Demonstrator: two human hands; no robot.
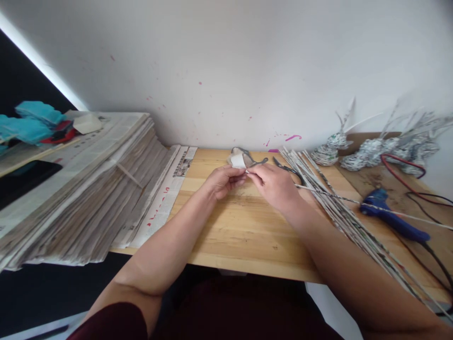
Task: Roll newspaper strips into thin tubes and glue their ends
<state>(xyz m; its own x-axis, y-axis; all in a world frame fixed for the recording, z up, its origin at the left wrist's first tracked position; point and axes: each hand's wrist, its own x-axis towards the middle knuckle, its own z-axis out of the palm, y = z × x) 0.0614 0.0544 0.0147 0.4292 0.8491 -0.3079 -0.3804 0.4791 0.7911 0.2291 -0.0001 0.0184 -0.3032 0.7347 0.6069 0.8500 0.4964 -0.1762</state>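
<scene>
Over the wooden table, my left hand (pixel 227 182) and my right hand (pixel 274 183) meet with fingertips almost touching. A long thin rolled-newspaper stick (pixel 348 200) passes under my right hand and out to the right; my right fingers are pinched around its near end. My left fingers are closed too, next to a small white piece (pixel 238 161) that looks like paper or card. Whether they grip that piece or the stick's tip is hidden. Behind my hands lie a grey-handled tool (pixel 260 163), partly covered, and dark scissors (pixel 285 166).
A tall stack of newspapers (pixel 106 189) fills the left side, with a phone (pixel 30 182) on top. Several paper sticks (pixel 339 217) lie under my right forearm. A blue glue gun (pixel 392 217) with a cord and woven paper gourd shapes (pixel 366 153) are at right.
</scene>
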